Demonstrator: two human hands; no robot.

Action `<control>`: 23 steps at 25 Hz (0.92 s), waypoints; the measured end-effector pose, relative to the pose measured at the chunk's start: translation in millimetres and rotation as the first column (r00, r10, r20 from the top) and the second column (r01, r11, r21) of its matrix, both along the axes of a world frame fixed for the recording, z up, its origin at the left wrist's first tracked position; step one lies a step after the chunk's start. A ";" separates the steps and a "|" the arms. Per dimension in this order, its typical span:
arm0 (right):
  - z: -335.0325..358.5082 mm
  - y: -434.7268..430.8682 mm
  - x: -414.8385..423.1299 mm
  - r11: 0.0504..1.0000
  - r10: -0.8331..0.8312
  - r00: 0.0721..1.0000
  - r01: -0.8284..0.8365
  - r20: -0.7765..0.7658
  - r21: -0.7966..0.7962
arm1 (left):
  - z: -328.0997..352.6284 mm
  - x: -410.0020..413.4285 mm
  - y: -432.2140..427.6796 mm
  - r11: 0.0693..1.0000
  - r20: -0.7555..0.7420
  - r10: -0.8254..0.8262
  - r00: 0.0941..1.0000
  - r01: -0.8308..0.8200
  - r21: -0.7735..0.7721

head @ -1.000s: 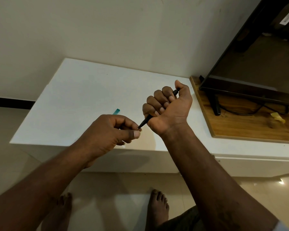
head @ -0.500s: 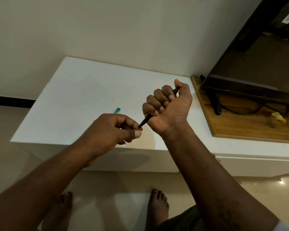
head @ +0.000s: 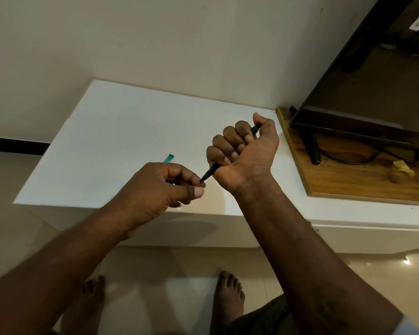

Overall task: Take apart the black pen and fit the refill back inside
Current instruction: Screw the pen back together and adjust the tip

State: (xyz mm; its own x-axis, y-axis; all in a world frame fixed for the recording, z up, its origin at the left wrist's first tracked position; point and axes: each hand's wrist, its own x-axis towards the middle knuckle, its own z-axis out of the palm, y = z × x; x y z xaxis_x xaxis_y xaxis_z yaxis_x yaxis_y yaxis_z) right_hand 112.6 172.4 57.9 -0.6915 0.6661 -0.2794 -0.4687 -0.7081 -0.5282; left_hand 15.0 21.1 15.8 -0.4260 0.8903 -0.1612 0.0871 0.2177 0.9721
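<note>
Black pen (head: pixel 209 170): 1, between left hand (head: pixel 165 189), right hand (head: pixel 247 151).

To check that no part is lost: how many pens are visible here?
1 for sure: the black pen, gripped in the right hand, tip pinched by the left hand. A teal end behind that hand may be another.

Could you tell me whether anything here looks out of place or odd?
Only a crumpled yellow scrap lies loose on the wooden board near the TV stand; I cannot tell what it is. The black pen looks undamaged.
</note>
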 end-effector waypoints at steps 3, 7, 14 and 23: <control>0.7 0.2 0.1 1.000 -0.004 1.000 0.003 -0.012 -0.012 | 0.4 0.4 0.0 1.000 -0.002 -0.002 1.000 0.002 0.002; 1.5 0.2 0.4 1.000 -0.014 1.000 0.014 0.000 -0.006 | 0.9 0.6 -0.3 1.000 0.002 0.000 1.000 0.000 0.002; 1.5 -0.3 0.6 1.000 -0.019 1.000 0.019 -0.009 -0.017 | 0.7 0.4 -0.6 1.000 0.014 0.010 1.000 -0.011 0.014; 2.6 0.6 1.4 0.999 -0.013 1.000 0.012 -0.014 -0.030 | 0.2 -0.3 -0.1 1.000 0.018 0.020 1.000 -0.020 0.023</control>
